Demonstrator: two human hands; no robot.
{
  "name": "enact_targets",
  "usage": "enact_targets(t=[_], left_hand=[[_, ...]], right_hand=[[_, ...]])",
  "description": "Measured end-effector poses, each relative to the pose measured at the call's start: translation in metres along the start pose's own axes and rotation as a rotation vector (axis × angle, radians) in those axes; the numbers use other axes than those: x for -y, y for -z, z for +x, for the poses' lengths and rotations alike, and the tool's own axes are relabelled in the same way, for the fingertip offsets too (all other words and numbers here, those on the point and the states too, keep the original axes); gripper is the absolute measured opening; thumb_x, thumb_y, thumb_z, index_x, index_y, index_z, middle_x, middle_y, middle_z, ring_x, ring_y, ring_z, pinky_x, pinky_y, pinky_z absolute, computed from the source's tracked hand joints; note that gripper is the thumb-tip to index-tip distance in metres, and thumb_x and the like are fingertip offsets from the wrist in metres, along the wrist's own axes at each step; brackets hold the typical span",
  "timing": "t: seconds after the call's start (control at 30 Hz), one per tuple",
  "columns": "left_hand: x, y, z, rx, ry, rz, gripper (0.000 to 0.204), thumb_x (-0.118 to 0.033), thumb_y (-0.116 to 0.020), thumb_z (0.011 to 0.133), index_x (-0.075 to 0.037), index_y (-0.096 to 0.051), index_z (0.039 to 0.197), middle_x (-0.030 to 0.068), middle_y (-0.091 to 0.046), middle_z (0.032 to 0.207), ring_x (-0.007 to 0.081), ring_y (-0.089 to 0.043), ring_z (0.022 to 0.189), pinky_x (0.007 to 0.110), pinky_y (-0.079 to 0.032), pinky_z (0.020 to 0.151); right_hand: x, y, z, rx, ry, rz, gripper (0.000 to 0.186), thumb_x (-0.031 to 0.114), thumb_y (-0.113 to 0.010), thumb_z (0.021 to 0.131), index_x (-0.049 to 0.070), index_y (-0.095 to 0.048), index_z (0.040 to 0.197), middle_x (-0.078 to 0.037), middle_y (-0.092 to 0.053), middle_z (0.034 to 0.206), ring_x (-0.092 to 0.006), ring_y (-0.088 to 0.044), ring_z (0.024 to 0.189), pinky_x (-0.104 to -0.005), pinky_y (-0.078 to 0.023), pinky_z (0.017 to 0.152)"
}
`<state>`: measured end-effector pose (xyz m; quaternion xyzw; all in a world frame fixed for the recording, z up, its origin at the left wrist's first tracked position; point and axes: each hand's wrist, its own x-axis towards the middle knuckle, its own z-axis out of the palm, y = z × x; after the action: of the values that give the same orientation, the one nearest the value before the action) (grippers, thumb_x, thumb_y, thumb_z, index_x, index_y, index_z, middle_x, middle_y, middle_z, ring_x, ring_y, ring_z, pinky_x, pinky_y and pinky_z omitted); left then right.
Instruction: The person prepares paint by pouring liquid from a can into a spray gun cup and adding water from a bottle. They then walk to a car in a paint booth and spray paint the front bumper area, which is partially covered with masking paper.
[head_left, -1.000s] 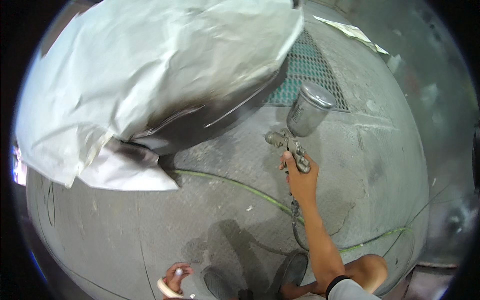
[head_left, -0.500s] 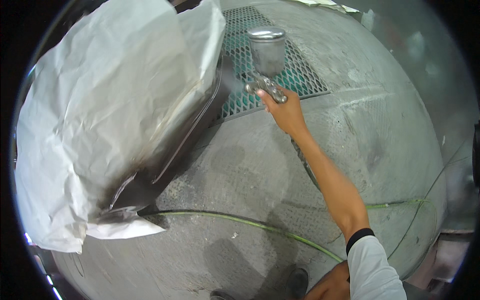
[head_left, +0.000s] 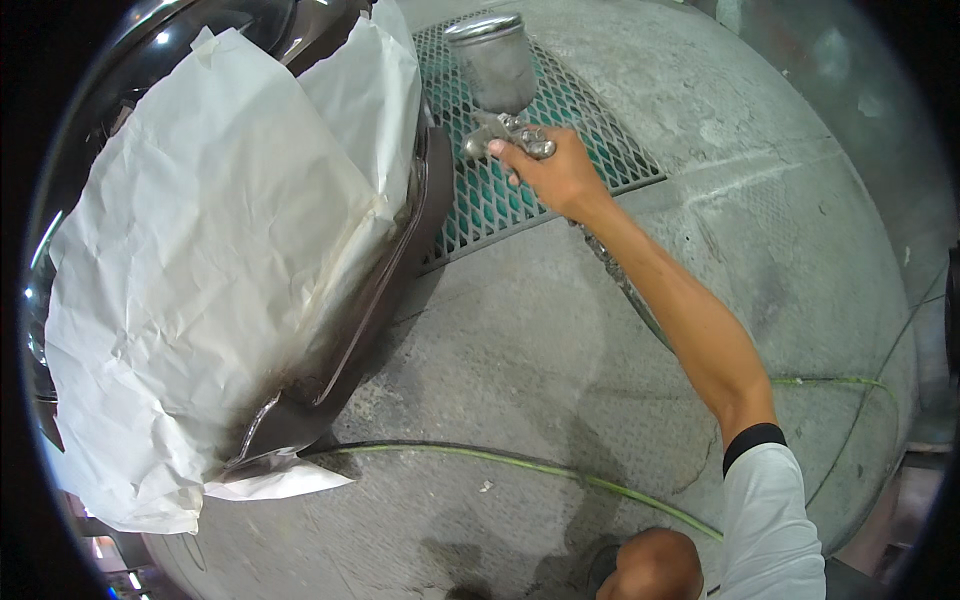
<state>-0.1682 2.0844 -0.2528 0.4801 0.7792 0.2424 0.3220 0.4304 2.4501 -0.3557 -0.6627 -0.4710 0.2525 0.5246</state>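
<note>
Far left: glossy black bodywork [head_left: 150, 50], with creased white paper [head_left: 200, 250] in front. Dark panel [head_left: 372, 335] sits along the paper's right edge. Green hose [head_left: 535, 464] crosses the floor [head_left: 530, 350] below. Spray gun [head_left: 483, 143], cup [head_left: 495, 75] on top, is held over the grating [head_left: 600, 150], nozzle toward panel, not touching. Right hand [head_left: 562, 172] has its fingers wrapped round the gun. Left hand's fingers: can't tell.
</note>
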Motion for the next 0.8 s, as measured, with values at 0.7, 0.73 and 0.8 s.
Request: enact_targets(t=[0.7, 0.73, 0.8], left_hand=[[-0.010, 0.003, -0.033, -0.096, -0.037, 0.061, 0.095, -0.060, -0.059, 0.084, -0.004, -0.018, 0.149, 0.0194, -0.028, 0.151, 0.0367, -0.031, 0.137, 0.053, -0.021, 0.113], [-0.011, 0.006, -0.036, -0.107, -0.044, 0.062, 0.096, -0.061, -0.059, 0.084, -0.004, -0.018, 0.149, 0.0194, -0.028, 0.151, 0.0367, -0.031, 0.137, 0.053, -0.021, 0.113], [-0.014, 0.011, -0.046, -0.126, -0.057, 0.066, 0.097, -0.061, -0.060, 0.084, -0.004, -0.017, 0.149, 0.0196, -0.027, 0.151, 0.0367, -0.031, 0.137, 0.053, -0.021, 0.113]], right_hand=[[-0.009, 0.001, 0.081, -0.143, 0.172, -0.182, 0.033, 0.033, -0.071, 0.085, 0.001, -0.071, 0.091, -0.014, -0.065, 0.065, -0.0247, -0.061, 0.059, -0.0389, -0.047, 0.061], [-0.014, 0.001, 0.073, -0.138, 0.170, -0.163, 0.032, 0.033, -0.070, 0.085, 0.001, -0.071, 0.093, -0.014, -0.065, 0.066, -0.0250, -0.061, 0.059, -0.0390, -0.046, 0.060], [-0.022, -0.002, 0.050, -0.136, 0.167, -0.089, 0.033, 0.032, -0.070, 0.086, 0.001, -0.071, 0.097, -0.014, -0.065, 0.068, -0.0237, -0.060, 0.059, -0.0383, -0.046, 0.060]])
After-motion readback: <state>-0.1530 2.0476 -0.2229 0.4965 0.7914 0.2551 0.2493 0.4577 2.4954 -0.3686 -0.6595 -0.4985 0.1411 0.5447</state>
